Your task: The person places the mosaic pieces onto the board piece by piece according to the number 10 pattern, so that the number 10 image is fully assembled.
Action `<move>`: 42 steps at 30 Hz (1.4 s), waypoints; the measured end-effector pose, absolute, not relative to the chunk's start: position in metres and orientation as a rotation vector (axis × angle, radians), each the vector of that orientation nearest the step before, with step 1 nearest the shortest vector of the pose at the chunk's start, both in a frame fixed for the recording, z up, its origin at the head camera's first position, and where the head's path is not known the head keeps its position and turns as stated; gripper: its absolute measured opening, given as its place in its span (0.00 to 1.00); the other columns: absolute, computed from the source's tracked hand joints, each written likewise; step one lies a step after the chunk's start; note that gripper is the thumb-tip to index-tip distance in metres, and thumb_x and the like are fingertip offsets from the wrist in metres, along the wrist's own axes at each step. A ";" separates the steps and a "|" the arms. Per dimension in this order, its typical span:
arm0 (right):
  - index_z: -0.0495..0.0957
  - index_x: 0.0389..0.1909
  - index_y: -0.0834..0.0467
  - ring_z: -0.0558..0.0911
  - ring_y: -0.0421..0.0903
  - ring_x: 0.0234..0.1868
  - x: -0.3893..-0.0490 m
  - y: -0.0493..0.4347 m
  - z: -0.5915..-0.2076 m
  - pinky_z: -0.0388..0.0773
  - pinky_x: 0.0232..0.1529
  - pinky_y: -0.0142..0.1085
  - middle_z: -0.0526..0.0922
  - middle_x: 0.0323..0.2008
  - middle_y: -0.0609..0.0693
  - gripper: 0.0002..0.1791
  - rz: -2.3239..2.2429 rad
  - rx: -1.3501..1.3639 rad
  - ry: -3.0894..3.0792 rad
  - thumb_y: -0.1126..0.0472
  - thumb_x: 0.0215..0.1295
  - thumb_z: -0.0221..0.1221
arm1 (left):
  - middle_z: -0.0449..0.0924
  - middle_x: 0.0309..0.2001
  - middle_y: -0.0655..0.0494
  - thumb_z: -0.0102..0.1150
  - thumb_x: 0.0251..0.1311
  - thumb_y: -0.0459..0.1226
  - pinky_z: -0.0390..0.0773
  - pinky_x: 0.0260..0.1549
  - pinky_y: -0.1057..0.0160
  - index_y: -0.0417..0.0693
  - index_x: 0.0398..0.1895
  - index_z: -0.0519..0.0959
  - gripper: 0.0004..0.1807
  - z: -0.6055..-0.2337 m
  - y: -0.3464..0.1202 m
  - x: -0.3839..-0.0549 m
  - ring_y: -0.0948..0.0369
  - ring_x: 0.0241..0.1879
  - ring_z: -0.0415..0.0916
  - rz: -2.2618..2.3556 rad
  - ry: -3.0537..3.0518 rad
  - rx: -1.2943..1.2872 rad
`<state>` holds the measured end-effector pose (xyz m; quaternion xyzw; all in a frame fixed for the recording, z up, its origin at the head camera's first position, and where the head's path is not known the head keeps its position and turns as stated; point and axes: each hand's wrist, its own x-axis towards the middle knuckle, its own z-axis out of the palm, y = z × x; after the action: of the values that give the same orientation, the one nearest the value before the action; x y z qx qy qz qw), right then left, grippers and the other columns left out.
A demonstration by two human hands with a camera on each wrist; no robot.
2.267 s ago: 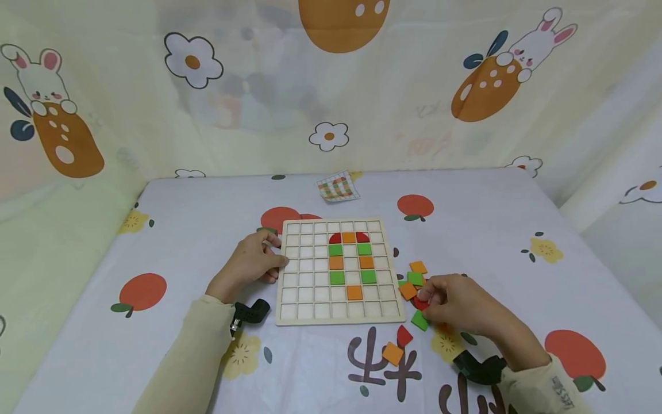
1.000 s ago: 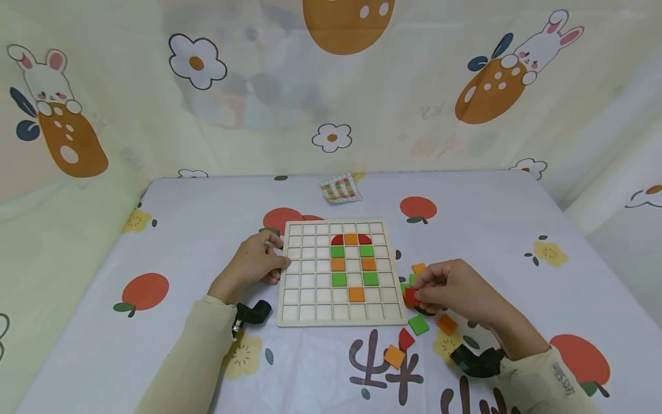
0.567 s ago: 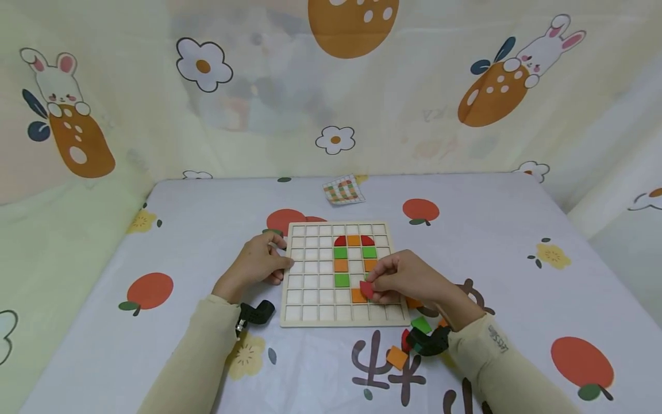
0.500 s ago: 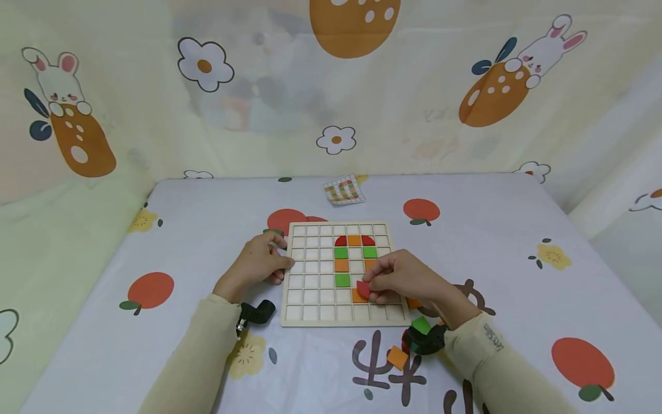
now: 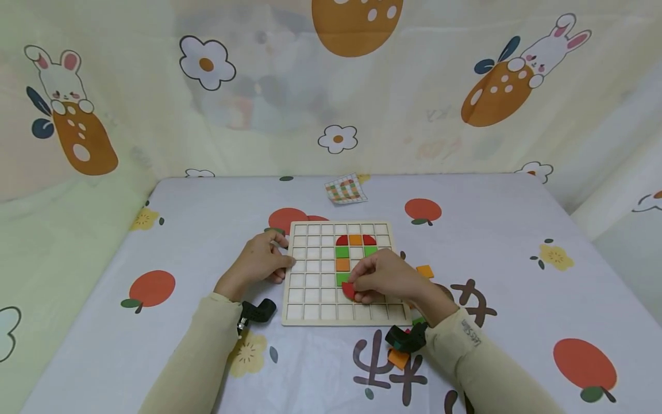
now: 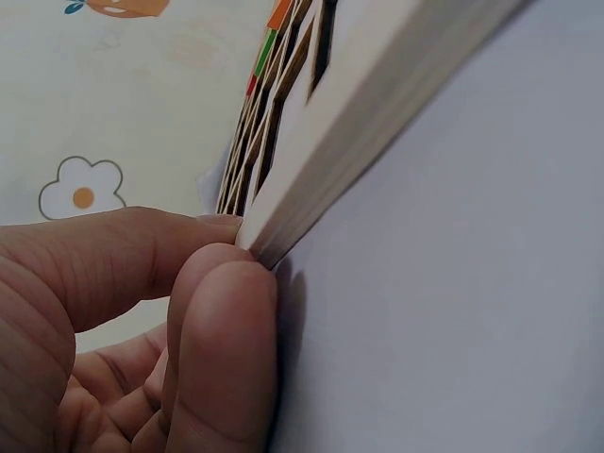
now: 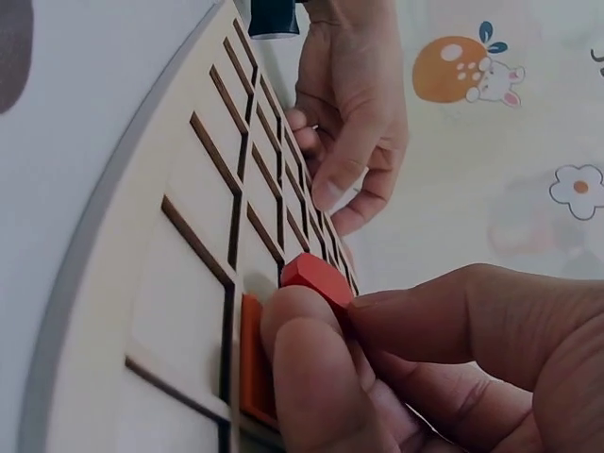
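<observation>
In the head view a pale wooden grid board (image 5: 305,311) lies on the table, with red, orange and green tiles in some of its cells. My right hand (image 5: 385,278) pinches a red tile (image 5: 349,291) with a rounded side between thumb and fingertips, low over the board's lower middle. The right wrist view shows the red tile (image 7: 316,275) tilted at the fingertips, beside an orange tile (image 7: 253,359) in a cell. My left hand (image 5: 257,261) holds the board's left edge, thumb and fingertips right at the frame (image 6: 283,203). My right hand hides part of the board.
Right of the board lies a loose orange tile (image 5: 424,271); another orange tile (image 5: 398,359) lies nearer the front, with others partly hidden by my right wrist. Behind the board is a small printed pattern card (image 5: 345,190). A patterned cloth (image 5: 269,115) hangs at the back.
My right hand took a red tile from the loose tiles at the right and carried it left over the board's lower rows. My left hand stays at the board's left edge.
</observation>
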<state>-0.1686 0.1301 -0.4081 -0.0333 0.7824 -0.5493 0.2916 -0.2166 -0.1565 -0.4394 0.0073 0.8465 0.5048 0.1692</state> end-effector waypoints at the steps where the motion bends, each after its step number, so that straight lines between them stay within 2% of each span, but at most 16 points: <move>1: 0.85 0.41 0.67 0.85 0.43 0.26 -0.168 0.129 -0.408 0.87 0.32 0.32 0.86 0.29 0.56 0.06 -1.465 -0.091 2.087 0.70 0.66 0.64 | 0.79 0.28 0.47 0.69 0.64 0.32 0.85 0.22 0.64 0.41 0.54 0.73 0.19 -0.440 -0.157 -0.217 0.60 0.18 0.78 1.439 2.404 0.021; 14: 0.86 0.36 0.64 0.83 0.45 0.24 -0.164 0.121 -0.413 0.86 0.30 0.33 0.85 0.25 0.54 0.03 -1.434 -0.116 2.185 0.67 0.65 0.66 | 0.79 0.28 0.47 0.69 0.64 0.32 0.85 0.22 0.64 0.41 0.53 0.73 0.19 -0.440 -0.157 -0.217 0.60 0.18 0.78 1.442 2.394 0.010; 27: 0.87 0.36 0.63 0.82 0.45 0.25 -0.162 0.119 -0.415 0.86 0.30 0.33 0.85 0.25 0.53 0.03 -1.394 -0.120 2.252 0.67 0.66 0.66 | 0.79 0.28 0.47 0.70 0.64 0.32 0.85 0.23 0.64 0.41 0.54 0.73 0.19 -0.439 -0.158 -0.217 0.60 0.18 0.78 1.440 2.388 0.021; 33: 0.87 0.38 0.62 0.83 0.46 0.28 -0.154 0.134 -0.412 0.85 0.33 0.35 0.86 0.30 0.53 0.04 -1.404 -0.227 2.327 0.65 0.65 0.67 | 0.80 0.28 0.47 0.69 0.64 0.32 0.86 0.23 0.64 0.40 0.54 0.72 0.20 -0.440 -0.157 -0.216 0.60 0.18 0.79 1.429 2.382 0.026; 39: 0.88 0.37 0.58 0.79 0.47 0.28 -0.135 0.162 -0.398 0.79 0.26 0.34 0.83 0.28 0.49 0.03 -1.218 -0.252 2.499 0.64 0.64 0.68 | 0.80 0.29 0.47 0.70 0.64 0.33 0.85 0.23 0.64 0.40 0.55 0.72 0.20 -0.439 -0.157 -0.217 0.60 0.19 0.79 1.419 2.391 0.023; 42: 0.88 0.35 0.56 0.78 0.46 0.31 -0.122 0.177 -0.396 0.77 0.26 0.33 0.83 0.27 0.47 0.02 -1.110 -0.218 2.527 0.63 0.63 0.70 | 0.80 0.29 0.47 0.70 0.64 0.33 0.85 0.23 0.65 0.40 0.55 0.72 0.21 -0.438 -0.158 -0.216 0.60 0.19 0.79 1.417 2.392 0.014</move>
<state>-0.1225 0.1766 -0.3963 -0.0774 0.8969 -0.3939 0.1854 -0.2163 -0.1583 -0.4380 0.0051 0.8463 0.5013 0.1800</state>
